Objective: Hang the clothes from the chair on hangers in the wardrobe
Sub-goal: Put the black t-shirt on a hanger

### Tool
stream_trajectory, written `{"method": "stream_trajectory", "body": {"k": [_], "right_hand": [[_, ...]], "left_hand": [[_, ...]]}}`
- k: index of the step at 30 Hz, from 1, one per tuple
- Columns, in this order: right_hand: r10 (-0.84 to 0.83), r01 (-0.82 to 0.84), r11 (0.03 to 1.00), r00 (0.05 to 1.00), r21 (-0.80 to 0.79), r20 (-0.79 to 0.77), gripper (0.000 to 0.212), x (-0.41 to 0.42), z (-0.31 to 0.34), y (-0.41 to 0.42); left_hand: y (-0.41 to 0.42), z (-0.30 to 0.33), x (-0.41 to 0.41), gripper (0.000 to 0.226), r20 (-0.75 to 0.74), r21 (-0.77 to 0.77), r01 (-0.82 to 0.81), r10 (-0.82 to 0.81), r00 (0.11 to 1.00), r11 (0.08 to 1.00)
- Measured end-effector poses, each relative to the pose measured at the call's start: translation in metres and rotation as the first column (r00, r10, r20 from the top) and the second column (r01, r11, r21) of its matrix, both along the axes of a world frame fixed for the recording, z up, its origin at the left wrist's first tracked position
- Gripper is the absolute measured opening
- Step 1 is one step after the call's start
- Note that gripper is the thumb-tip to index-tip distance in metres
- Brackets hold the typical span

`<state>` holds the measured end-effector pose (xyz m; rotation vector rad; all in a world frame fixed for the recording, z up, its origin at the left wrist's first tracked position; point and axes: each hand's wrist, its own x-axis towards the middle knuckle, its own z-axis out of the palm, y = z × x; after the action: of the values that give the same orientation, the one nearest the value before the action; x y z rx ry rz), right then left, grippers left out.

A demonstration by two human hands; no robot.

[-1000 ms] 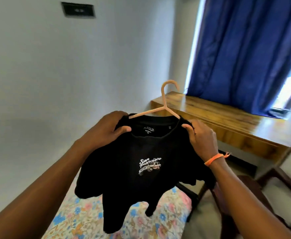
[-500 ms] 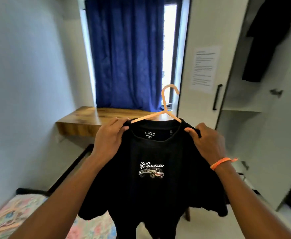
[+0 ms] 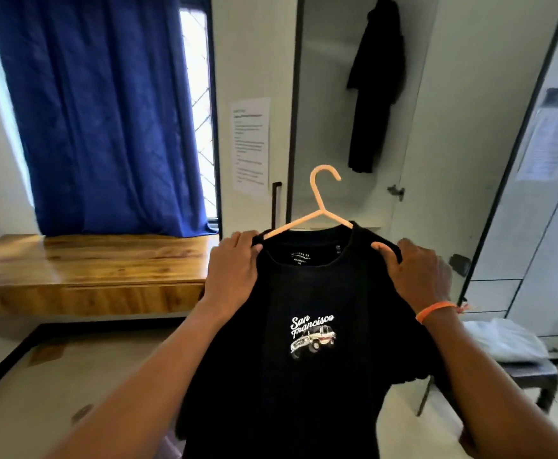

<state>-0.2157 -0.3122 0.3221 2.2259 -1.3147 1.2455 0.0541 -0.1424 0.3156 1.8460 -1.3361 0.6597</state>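
Left hand [image 3: 234,263] and right hand [image 3: 416,270] each grip a shoulder of the black T-shirt [image 3: 304,342] on its peach hanger [image 3: 320,207], near the open wardrobe [image 3: 436,127].

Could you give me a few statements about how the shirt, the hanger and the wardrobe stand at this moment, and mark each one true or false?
1. The black T-shirt sits on the peach hanger. True.
2. The left hand and the right hand each grip a shoulder of the shirt. True.
3. The hanger's hook is already over a rail inside the wardrobe. False: the hook is free in the air, in front of the open wardrobe.
4. The wardrobe holds no clothes. False: a dark garment hangs inside it.
5. The blue curtain hangs above the wooden desk. True.
6. The orange wristband is on the left wrist. False: it is on the right wrist.
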Motion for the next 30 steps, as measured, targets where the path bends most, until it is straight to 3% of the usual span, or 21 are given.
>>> {"method": "stream_trajectory", "body": {"k": [5,11,16,20,24,27,30], "right_hand": [[-0.071,0.070,0.996,0.997,-0.052,-0.007,0.062,-0.013,0.003,-0.106],[-0.158,0.154,0.984,0.987,-0.094,-0.038,0.062,-0.022,0.016,-0.238],[-0.207,0.202,0.972,0.978,-0.123,-0.025,0.061,0.000,0.045,-0.343],[-0.175,0.164,0.970,0.983,-0.179,-0.049,0.063,0.032,0.065,-0.423],[-0.066,0.051,0.970,0.996,-0.239,-0.057,0.063,0.074,0.086,-0.500],[0.063,-0.073,0.963,0.997,-0.260,-0.049,0.059,0.105,0.112,-0.555],[0.190,-0.184,0.961,0.982,-0.208,0.011,0.052,0.134,0.157,-0.608]], "left_hand": [[-0.116,-0.016,-0.020,0.038,0.159,-0.025,-0.006,0.010,0.987,1.000],[-0.260,-0.032,-0.020,0.048,0.094,0.004,0.192,-0.191,0.977,0.981],[-0.384,-0.025,0.000,0.056,0.079,0.081,0.182,-0.188,0.979,0.980],[-0.475,-0.011,0.009,0.059,-0.202,0.060,0.240,-0.223,0.953,0.969],[-0.561,0.013,0.027,0.065,-0.503,-0.118,0.264,-0.287,0.815,0.957],[-0.620,0.047,0.044,0.074,-0.571,-0.232,0.225,-0.320,0.756,0.946],[-0.675,0.098,0.063,0.082,-0.558,-0.299,0.151,-0.301,0.773,0.942]]}}
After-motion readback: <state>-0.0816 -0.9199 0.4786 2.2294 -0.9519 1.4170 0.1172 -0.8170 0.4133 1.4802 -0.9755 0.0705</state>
